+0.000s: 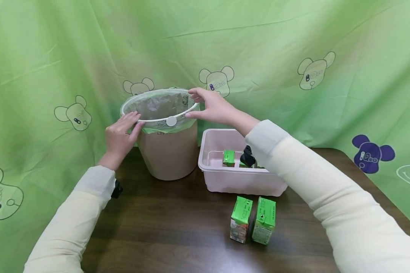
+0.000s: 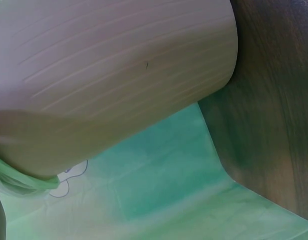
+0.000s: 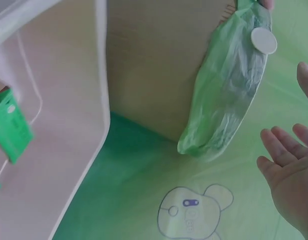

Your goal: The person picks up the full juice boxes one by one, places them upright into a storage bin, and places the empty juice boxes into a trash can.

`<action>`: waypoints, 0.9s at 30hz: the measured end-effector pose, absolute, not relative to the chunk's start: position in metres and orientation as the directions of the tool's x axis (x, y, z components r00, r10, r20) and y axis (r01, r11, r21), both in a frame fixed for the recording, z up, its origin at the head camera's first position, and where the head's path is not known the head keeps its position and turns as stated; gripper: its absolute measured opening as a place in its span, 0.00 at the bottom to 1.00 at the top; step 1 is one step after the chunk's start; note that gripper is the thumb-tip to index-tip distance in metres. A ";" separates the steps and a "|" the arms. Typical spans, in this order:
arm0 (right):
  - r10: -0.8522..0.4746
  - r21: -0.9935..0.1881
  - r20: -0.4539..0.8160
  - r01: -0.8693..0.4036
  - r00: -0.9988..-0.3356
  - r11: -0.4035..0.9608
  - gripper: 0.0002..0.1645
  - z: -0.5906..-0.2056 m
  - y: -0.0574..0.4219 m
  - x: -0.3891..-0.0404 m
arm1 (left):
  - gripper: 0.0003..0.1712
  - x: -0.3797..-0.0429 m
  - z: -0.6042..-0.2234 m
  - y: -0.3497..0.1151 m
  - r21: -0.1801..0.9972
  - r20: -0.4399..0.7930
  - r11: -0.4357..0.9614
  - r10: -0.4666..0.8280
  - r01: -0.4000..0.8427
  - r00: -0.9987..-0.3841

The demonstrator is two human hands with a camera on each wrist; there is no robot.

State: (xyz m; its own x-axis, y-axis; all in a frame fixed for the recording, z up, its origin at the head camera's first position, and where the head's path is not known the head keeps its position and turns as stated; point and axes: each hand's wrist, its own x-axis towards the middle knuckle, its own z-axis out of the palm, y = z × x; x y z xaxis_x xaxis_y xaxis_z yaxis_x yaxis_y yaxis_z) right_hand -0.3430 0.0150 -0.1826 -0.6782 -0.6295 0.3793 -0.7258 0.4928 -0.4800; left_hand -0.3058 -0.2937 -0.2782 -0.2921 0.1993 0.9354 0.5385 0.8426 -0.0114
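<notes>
A beige trash can [image 1: 169, 155] stands on the table, lined with a thin translucent green bag [image 1: 157, 127] folded over its top. A white ring [image 1: 153, 121] with a round tab [image 1: 171, 121] runs around the mouth over the bag. My left hand [image 1: 121, 132] pinches the ring at its near left, fingers over the rim and thumb outside. On the right side, my right hand [image 1: 213, 108] is held with fingers and thumb spread beside the rim. The right wrist view shows its fingers apart from the bag, with nothing in them.
Right of the can stands a pink plastic bin [image 1: 242, 182] with several green cartons [image 1: 229, 157] inside. Two green-topped drink cartons [image 1: 241, 218] [image 1: 264, 220] stand in front of it on the dark wooden table [image 1: 171, 227]. A green printed curtain [image 1: 259, 34] hangs behind.
</notes>
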 end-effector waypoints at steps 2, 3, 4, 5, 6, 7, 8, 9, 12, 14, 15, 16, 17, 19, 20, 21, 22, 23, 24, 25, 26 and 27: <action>-0.627 -0.471 0.394 -0.733 -0.672 0.490 0.44 -0.186 0.023 -0.341 | 0.19 -0.305 -0.278 -0.294 -0.014 0.934 0.844 0.203 0.536 -0.295; -0.624 -0.470 0.404 -0.737 -0.669 0.486 0.44 -0.187 0.026 -0.341 | 0.19 -0.304 -0.278 -0.295 -0.014 0.933 0.845 0.203 0.535 -0.297; -0.620 -0.472 0.412 -0.738 -0.668 0.481 0.44 -0.189 0.030 -0.339 | 0.19 -0.304 -0.278 -0.295 -0.009 0.934 0.844 0.199 0.537 -0.297; -0.619 -0.473 0.420 -0.742 -0.664 0.475 0.44 -0.191 0.034 -0.337 | 0.18 -0.304 -0.278 -0.295 -0.003 0.935 0.841 0.193 0.540 -0.297; -0.618 -0.471 0.429 -0.747 -0.659 0.470 0.43 -0.193 0.038 -0.336 | 0.18 -0.304 -0.278 -0.295 -0.009 0.933 0.842 0.201 0.539 -0.299; -0.619 -0.465 0.437 -0.753 -0.653 0.466 0.43 -0.196 0.042 -0.334 | 0.18 -0.304 -0.279 -0.295 -0.010 0.933 0.842 0.203 0.539 -0.299; -0.621 -0.464 0.446 -0.760 -0.645 0.456 0.43 -0.199 0.046 -0.331 | 0.17 -0.304 -0.279 -0.295 -0.010 0.933 0.841 0.203 0.541 -0.299; -0.624 -0.460 0.449 -0.764 -0.640 0.452 0.43 -0.203 0.050 -0.329 | 0.17 -0.305 -0.280 -0.296 -0.006 0.933 0.841 0.199 0.541 -0.300; -0.636 -0.442 0.452 -0.777 -0.625 0.448 0.42 -0.215 0.061 -0.321 | 0.16 -0.304 -0.280 -0.296 -0.006 0.933 0.841 0.199 0.541 -0.300; -0.646 -0.438 0.452 -0.784 -0.616 0.440 0.42 -0.222 0.067 -0.317 | 0.16 -0.304 -0.281 -0.296 0.002 0.934 0.841 0.191 0.541 -0.300; -0.649 -0.434 0.453 -0.787 -0.611 0.439 0.42 -0.225 0.070 -0.315 | 0.16 -0.304 -0.281 -0.296 0.005 0.935 0.841 0.188 0.540 -0.300; -0.653 -0.430 0.454 -0.791 -0.606 0.435 0.42 -0.229 0.074 -0.313 | 0.16 -0.303 -0.281 -0.296 0.000 0.934 0.843 0.192 0.538 -0.300; -0.655 -0.430 0.458 -0.795 -0.601 0.428 0.42 -0.232 0.077 -0.311 | 0.16 -0.303 -0.281 -0.296 -0.003 0.934 0.844 0.194 0.536 -0.301; -0.659 -0.429 0.469 -0.803 -0.589 0.413 0.41 -0.238 0.083 -0.306 | 0.17 -0.302 -0.280 -0.296 -0.012 0.930 0.847 0.205 0.531 -0.306; -0.661 -0.427 0.474 -0.808 -0.582 0.405 0.41 -0.241 0.086 -0.304 | 0.17 -0.301 -0.280 -0.296 -0.012 0.930 0.847 0.204 0.531 -0.305; -0.662 -0.426 0.479 -0.812 -0.576 0.399 0.41 -0.245 0.089 -0.302 | 0.17 -0.301 -0.280 -0.296 -0.014 0.930 0.848 0.206 0.530 -0.305; -0.663 -0.427 0.482 -0.814 -0.573 0.393 0.41 -0.248 0.092 -0.300 | 0.17 -0.301 -0.280 -0.296 -0.021 0.929 0.850 0.212 0.527 -0.305; -0.664 -0.429 0.484 -0.816 -0.569 0.386 0.41 -0.250 0.096 -0.297 | 0.17 -0.301 -0.280 -0.296 -0.021 0.928 0.850 0.212 0.526 -0.305; -0.666 -0.428 0.486 -0.818 -0.566 0.384 0.40 -0.253 0.099 -0.295 | 0.17 -0.301 -0.280 -0.296 -0.019 0.930 0.849 0.208 0.528 -0.302; -0.668 -0.428 0.485 -0.820 -0.564 0.381 0.40 -0.256 0.102 -0.292 | 0.18 -0.301 -0.280 -0.296 -0.020 0.931 0.848 0.209 0.529 -0.300; -0.671 -0.425 0.486 -0.822 -0.560 0.378 0.40 -0.258 0.105 -0.290 | 0.18 -0.302 -0.280 -0.296 -0.021 0.931 0.849 0.209 0.528 -0.298; -0.673 -0.422 0.486 -0.824 -0.558 0.378 0.40 -0.261 0.109 -0.288 | 0.18 -0.302 -0.279 -0.296 -0.027 0.930 0.850 0.214 0.525 -0.297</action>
State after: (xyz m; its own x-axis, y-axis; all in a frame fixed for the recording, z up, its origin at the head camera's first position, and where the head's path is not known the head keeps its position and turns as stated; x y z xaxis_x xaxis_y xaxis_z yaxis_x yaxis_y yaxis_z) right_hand -0.2881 0.1087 -0.2607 -0.5578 -0.6732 0.4855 -0.8239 0.3781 -0.4222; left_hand -0.3016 -0.2962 -0.2793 -0.2974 0.2138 0.9305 0.5255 0.8504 -0.0275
